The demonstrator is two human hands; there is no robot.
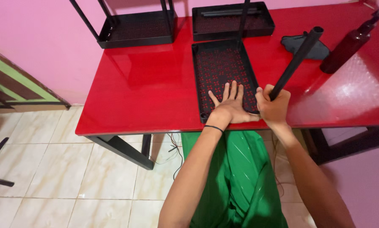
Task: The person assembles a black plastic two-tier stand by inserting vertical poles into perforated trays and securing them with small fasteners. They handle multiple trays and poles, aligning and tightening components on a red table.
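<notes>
Your left hand point(231, 107) lies flat, open, pinning the tray point(223, 71) at the tabletop's point(147, 84) front edge. Right hand point(274, 105) is clamped on a tilted tube point(295, 61) at the tray's near-right corner. Fitting step, I'd judge; next needs tube upright, seated w/ firm push.

A: Entry, lighting. Bright, even indoor light. The glossy red table point(147, 84) mirrors the pink wall as a pale sheen; a strong whitish glare patch, textured like bubble film, sits at its right end.

B: Shadows?

A: Soft. A faint one lies under the left hand point(231, 107) on the perforated black tray point(223, 63); a deeper one under the tabletop on the cream floor tiles point(71, 177).

B: Sharpness?

A: Centre crisp. The black tube point(295, 63) in the right hand point(274, 107) looks slightly soft, possibly motion blur. The dark bottle point(346, 48) at the right is soft too.

B: Distortion?

A: Wide-angle stretch; the table edges splay and the forearms bulge near the bottom edge.
</notes>
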